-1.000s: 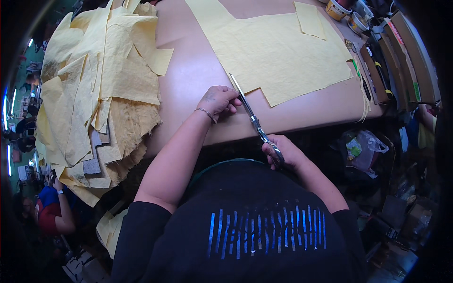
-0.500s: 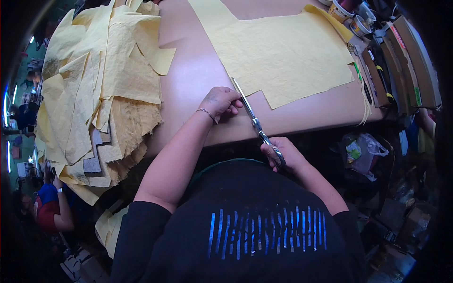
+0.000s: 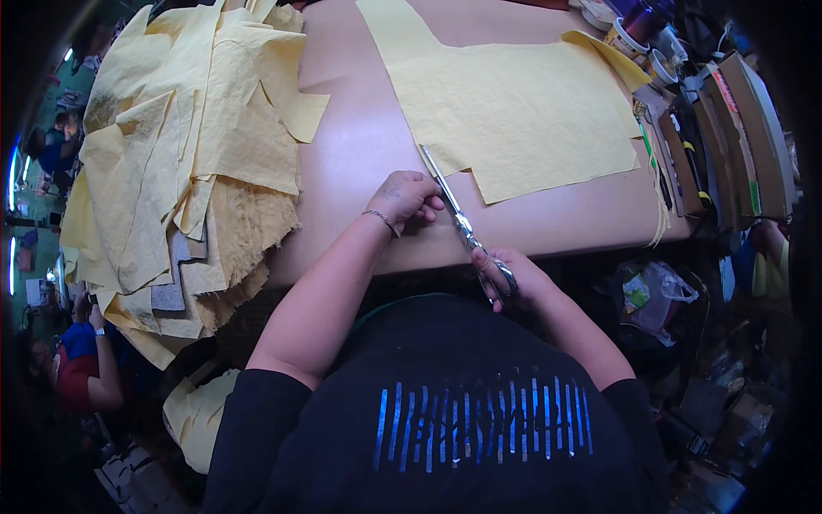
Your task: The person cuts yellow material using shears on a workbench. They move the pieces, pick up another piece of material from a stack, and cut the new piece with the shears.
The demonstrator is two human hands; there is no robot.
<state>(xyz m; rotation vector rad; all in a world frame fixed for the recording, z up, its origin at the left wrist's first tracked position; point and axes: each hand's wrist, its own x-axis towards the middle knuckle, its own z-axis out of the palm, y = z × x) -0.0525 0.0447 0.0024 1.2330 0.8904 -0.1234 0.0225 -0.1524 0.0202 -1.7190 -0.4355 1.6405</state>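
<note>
Seen from above, a person in a black top with blue stripes works at a pale tan bench [image 3: 368, 163]. The right hand [image 3: 512, 278], just off the near edge of the bench, has its fingers [image 3: 490, 267] curled through the handles of a pair of metal scissors [image 3: 458, 218], gripping them. The scissor blades run up and to the left across the bench, and their tips reach the lower left corner of a large sheet of yellow fabric [image 3: 522, 111] lying flat on the bench. The blades look nearly together, though how far they gape cannot be told at this size.

The left hand [image 3: 402, 195] rests on the bench just left of the blades, its fingers bent down and pressing near the fabric's edge; whether they pinch anything is not clear. A thin bracelet [image 3: 381, 218] circles that wrist.

To the left, a deep, untidy pile of yellow fabric pieces [image 3: 180, 163] covers that end of the bench and hangs over its edge. Along the right edge stand flat boxes [image 3: 736, 120] on their sides, with small pots [image 3: 634, 38] at the far right corner. A clear plastic bag [image 3: 655, 291] sits below the bench on the right. Another person in red and blue [image 3: 81, 364] is at the far lower left.
</note>
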